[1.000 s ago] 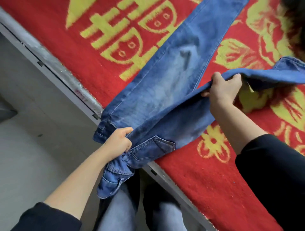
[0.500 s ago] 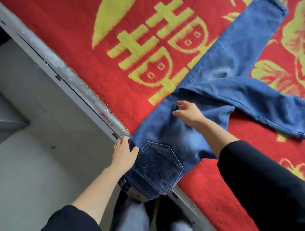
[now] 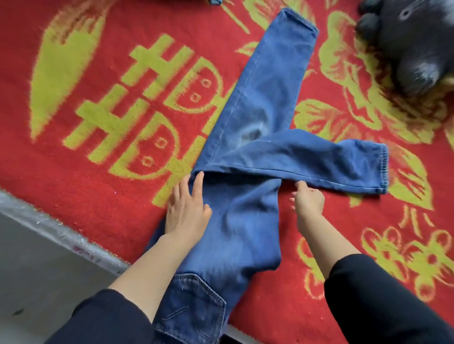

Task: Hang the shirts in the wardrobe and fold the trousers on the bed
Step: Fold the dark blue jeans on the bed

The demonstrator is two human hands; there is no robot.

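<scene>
Blue jeans lie on the red and yellow bed cover, waist and back pocket at the bed's near edge. One leg runs straight up toward the far side; the other is bent across it and points right. My left hand lies flat on the left edge of the jeans with fingers straight, beside the bend. My right hand is at the right edge where the bent leg crosses, its fingers curled at the lower seam of that leg; how firmly it holds the cloth is unclear.
A dark grey plush toy sits on the cover at the top right. The bed's pale frame edge runs along the lower left, with grey floor beyond it. A scrap of blue cloth shows at the top edge.
The jeans slid farther onto the bed and lie flatter. My left hand moved from the waist up to the left edge at the bend. My right hand shifted from the thigh to the right edge.
</scene>
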